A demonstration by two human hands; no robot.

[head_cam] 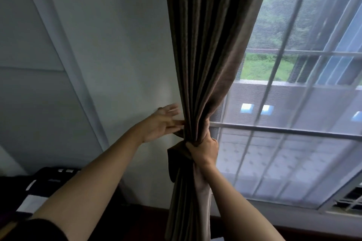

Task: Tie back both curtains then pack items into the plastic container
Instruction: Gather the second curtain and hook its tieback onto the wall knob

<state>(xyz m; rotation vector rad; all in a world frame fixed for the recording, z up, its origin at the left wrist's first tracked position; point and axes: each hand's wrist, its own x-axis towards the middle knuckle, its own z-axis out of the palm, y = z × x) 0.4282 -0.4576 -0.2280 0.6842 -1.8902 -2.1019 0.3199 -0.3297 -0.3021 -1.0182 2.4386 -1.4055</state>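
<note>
Pale wall left of a barred window, brown curtain gathered between them, your right hand curled tight round its bunched waist, tieback band hanging beside that fist, your left hand spread open, fingertips touching the curtain's edge

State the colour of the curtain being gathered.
Brown curtain, plain, vertical folds; head view shows it.

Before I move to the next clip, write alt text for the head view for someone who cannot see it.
A person's right hand grips a brown curtain bunched beside a barred window, with a matching fabric band hanging beside the fist. The left hand, fingers straight, touches the curtain's left edge near a pale wall.
</note>
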